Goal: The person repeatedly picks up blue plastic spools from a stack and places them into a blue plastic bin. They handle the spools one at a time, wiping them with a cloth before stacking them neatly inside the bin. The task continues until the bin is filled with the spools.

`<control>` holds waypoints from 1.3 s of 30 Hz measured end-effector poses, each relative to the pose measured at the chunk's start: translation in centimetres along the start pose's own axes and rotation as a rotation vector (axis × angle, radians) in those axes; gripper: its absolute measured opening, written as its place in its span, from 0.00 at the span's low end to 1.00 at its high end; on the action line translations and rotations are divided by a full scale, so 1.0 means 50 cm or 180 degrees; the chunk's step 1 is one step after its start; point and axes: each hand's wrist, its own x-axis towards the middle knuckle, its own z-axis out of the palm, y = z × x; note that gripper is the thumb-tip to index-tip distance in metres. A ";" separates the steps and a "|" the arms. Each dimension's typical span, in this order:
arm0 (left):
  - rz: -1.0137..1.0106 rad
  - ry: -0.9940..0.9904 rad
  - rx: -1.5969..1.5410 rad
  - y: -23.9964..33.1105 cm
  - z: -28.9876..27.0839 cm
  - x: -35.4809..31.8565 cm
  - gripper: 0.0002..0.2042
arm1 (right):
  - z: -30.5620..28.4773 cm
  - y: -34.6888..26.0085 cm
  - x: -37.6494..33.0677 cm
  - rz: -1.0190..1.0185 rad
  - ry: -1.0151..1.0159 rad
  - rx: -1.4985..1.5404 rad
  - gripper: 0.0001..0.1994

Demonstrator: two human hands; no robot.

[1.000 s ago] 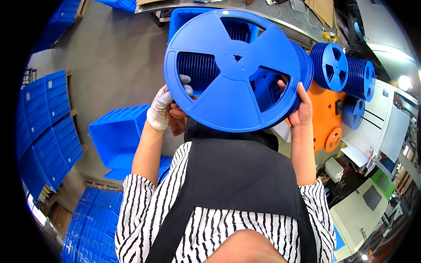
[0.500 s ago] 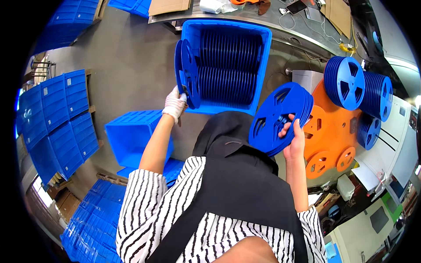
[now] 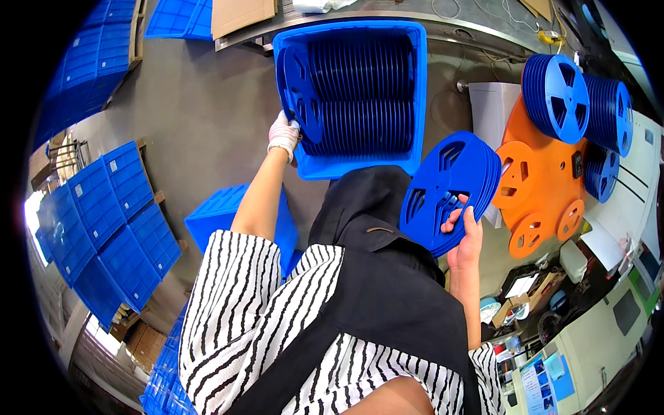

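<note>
My left hand (image 3: 283, 134), in a white glove, grips the lower edge of a blue plastic reel (image 3: 299, 90). That reel stands upright inside the left end of a blue bin (image 3: 353, 167). Two rows of upright blue reels (image 3: 360, 128) fill the bin beside it. Bare-skinned, my right hand (image 3: 464, 238) holds a stack of several blue reels (image 3: 443, 183) in front of my right side, its thumb and fingers at the lower right edge. Part of the right fingers is hidden by the reels.
To the right, an orange stand (image 3: 544, 176) with orange discs carries stacks of blue reels (image 3: 564, 97). A metal-edged table (image 3: 387, 12) lies beyond the bin. Another blue bin (image 3: 232, 214) sits by my left arm. Stacked blue crates (image 3: 104, 214) stand farther left.
My left hand has brought its reel from over the bin's left rim down into the bin. The right hand still holds its stack, and the view has shifted slightly.
</note>
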 end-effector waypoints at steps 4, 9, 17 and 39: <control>0.0184 -0.0271 0.0042 -0.004 -0.004 0.020 0.15 | 0.018 0.026 -0.035 -0.0062 0.0066 -0.0105 0.20; 0.0055 -0.0360 0.0052 -0.048 0.002 0.045 0.26 | 0.037 0.033 -0.071 -0.0357 -0.0250 0.0010 0.26; 0.1548 -0.0371 0.0285 -0.068 -0.008 -0.034 0.28 | 0.016 -0.061 -0.108 -0.1144 -0.1313 0.1120 0.31; 0.6169 -0.0668 0.1706 0.195 -0.074 -0.341 0.24 | 0.011 -0.090 -0.139 -0.1009 -0.2383 0.2345 0.26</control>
